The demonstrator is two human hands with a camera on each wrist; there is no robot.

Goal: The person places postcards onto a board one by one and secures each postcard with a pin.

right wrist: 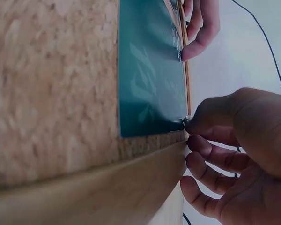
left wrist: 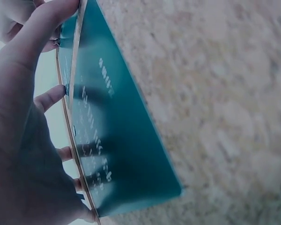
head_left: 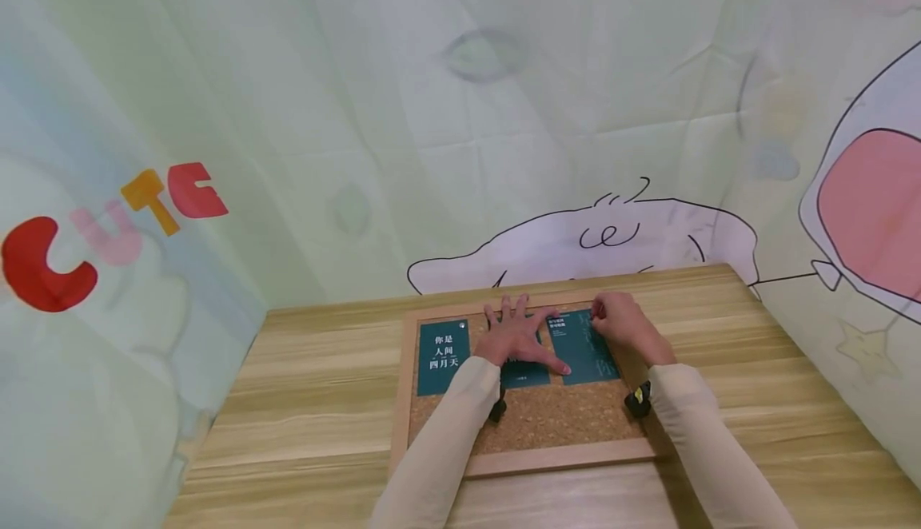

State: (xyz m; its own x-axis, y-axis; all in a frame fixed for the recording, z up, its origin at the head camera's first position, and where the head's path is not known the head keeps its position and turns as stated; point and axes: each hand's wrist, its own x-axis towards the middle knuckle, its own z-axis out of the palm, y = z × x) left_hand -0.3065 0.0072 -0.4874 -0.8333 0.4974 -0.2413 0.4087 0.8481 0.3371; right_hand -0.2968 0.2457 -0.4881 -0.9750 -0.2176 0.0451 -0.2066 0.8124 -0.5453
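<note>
Three dark green cards lie in a row on a wood-framed cork board (head_left: 554, 421): a left card (head_left: 444, 377) with large white characters, a middle card (left wrist: 126, 154) and a right card (head_left: 586, 353). My left hand (head_left: 514, 337) spreads its fingers over the middle card, hiding much of it. Its thumb and index finger reach across to touch the right card. At the right card's upper right corner, my right hand (head_left: 622, 323) pinches a small shiny pushpin (right wrist: 186, 121) between thumb and index finger. Whether the pin's point is in the cork cannot be seen.
The board lies on a wood-grain table (head_left: 316, 409), near its back edge. Behind hangs a printed cloth backdrop (head_left: 432, 129) with cartoon drawings. A dark device (head_left: 638, 399) is strapped at the right wrist, and a thin black cable (right wrist: 267, 37) shows in the right wrist view.
</note>
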